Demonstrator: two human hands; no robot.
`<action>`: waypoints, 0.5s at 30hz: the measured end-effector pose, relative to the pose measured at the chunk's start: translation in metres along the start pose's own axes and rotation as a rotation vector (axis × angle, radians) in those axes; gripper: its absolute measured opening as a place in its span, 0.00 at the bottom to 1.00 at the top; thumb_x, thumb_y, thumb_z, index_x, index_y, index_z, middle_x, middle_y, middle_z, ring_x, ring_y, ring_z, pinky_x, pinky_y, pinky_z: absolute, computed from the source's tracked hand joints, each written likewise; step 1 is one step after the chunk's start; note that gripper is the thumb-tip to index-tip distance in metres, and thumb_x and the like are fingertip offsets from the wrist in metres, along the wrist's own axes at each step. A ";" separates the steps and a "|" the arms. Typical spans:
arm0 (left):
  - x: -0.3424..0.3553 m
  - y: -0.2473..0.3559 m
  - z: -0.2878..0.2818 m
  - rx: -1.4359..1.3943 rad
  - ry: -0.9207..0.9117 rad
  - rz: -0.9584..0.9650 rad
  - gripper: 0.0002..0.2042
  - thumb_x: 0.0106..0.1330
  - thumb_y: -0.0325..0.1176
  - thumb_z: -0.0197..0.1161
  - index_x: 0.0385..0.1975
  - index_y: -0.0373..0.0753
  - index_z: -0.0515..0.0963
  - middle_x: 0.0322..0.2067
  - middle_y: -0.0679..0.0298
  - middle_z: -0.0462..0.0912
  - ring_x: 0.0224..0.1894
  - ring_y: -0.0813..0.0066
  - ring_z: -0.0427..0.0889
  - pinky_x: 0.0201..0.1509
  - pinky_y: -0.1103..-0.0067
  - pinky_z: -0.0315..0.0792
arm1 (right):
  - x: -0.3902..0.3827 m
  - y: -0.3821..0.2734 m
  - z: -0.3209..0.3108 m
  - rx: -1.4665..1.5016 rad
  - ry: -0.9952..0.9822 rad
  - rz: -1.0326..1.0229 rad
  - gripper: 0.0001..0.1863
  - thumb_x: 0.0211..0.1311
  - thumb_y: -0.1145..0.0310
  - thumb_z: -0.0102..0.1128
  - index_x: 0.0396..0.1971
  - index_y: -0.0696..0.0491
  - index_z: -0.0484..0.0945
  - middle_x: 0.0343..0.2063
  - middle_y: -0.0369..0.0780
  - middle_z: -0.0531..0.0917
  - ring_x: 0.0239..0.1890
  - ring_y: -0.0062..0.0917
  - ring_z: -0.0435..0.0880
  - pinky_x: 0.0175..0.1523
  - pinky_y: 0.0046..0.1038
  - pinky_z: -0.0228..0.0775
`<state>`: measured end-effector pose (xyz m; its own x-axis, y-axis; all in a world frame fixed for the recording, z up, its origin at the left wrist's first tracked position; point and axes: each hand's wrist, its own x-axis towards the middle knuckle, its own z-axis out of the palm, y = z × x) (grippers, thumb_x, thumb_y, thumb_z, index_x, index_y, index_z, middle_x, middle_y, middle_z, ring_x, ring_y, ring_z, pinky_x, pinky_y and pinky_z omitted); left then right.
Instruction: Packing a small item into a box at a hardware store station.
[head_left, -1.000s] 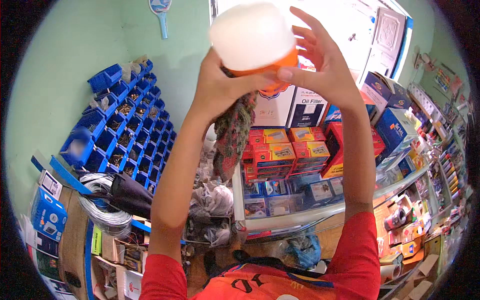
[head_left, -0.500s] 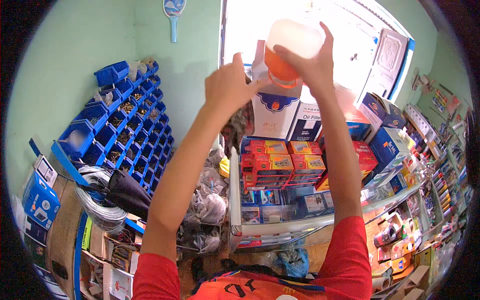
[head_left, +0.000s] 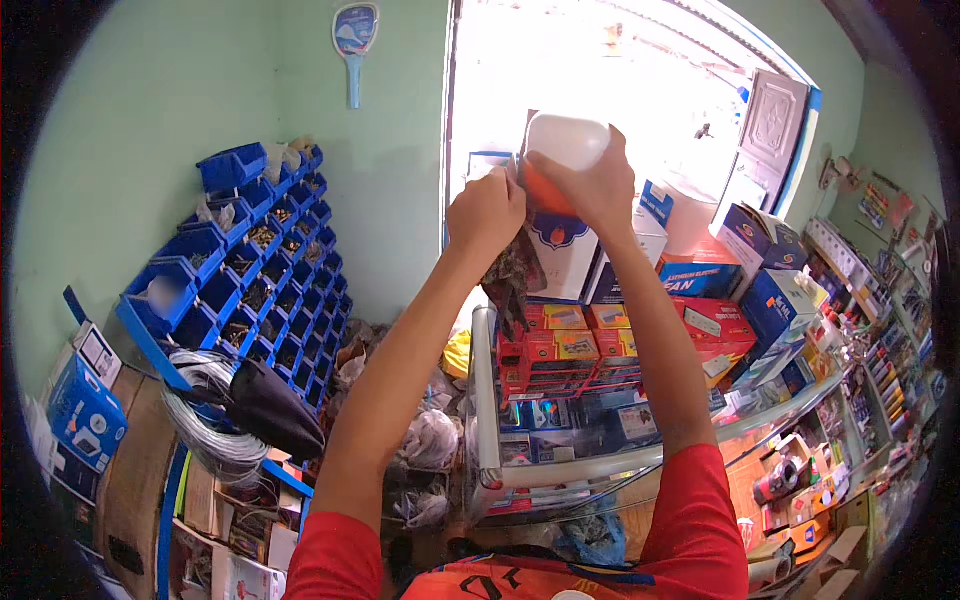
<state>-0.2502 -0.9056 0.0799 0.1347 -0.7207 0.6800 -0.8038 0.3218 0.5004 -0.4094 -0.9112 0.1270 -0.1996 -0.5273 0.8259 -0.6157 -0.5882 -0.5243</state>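
Held up over the boxes, in front of the bright doorway, is a rounded plastic object (head_left: 568, 140), translucent white on top and orange below; its exact kind I cannot make out. My right hand (head_left: 600, 190) grips it from the right, thumb across the orange part. My left hand (head_left: 487, 215) is closed at its left side on a dark, patterned cloth rag (head_left: 514, 283), which hangs below the fist. Whether the rag touches the object is hidden by the fingers. Right behind and below stands a white box (head_left: 563, 262) with a blue ornament.
A glass display counter (head_left: 575, 470) carries stacked red boxes (head_left: 550, 350) and a blue-and-white box (head_left: 775, 310). Blue parts bins (head_left: 215, 275) full of small hardware rise at the left. Nearer lie a wire coil (head_left: 205, 425) and bagged goods (head_left: 430, 440). Shelves line the right side.
Both hands and the white-and-orange object have come lower in the view. My left fist has moved right, close against the object. The object's orange loop is no longer visible.
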 end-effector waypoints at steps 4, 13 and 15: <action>-0.003 -0.003 0.001 -0.049 0.025 0.029 0.14 0.71 0.42 0.55 0.38 0.37 0.80 0.33 0.45 0.87 0.40 0.39 0.87 0.46 0.52 0.79 | 0.010 0.014 0.005 -0.445 -0.089 0.037 0.58 0.39 0.29 0.76 0.59 0.65 0.73 0.53 0.57 0.83 0.54 0.46 0.86 0.58 0.40 0.79; -0.003 -0.003 -0.001 -0.071 -0.009 0.062 0.14 0.70 0.43 0.57 0.38 0.38 0.80 0.32 0.46 0.87 0.40 0.40 0.87 0.44 0.53 0.79 | 0.038 0.003 -0.011 -0.373 -0.311 0.156 0.60 0.34 0.34 0.83 0.59 0.67 0.69 0.50 0.56 0.85 0.49 0.46 0.89 0.53 0.38 0.82; -0.003 -0.004 0.000 -0.085 -0.015 0.072 0.14 0.70 0.43 0.57 0.37 0.38 0.79 0.31 0.46 0.87 0.39 0.40 0.87 0.44 0.53 0.79 | 0.040 -0.001 -0.015 -0.388 -0.453 0.065 0.63 0.33 0.40 0.83 0.65 0.66 0.65 0.50 0.57 0.85 0.48 0.45 0.90 0.47 0.38 0.85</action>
<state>-0.2476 -0.9048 0.0761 0.0693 -0.7031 0.7077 -0.7591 0.4231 0.4947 -0.4286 -0.9224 0.1636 0.0462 -0.8137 0.5794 -0.8634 -0.3242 -0.3865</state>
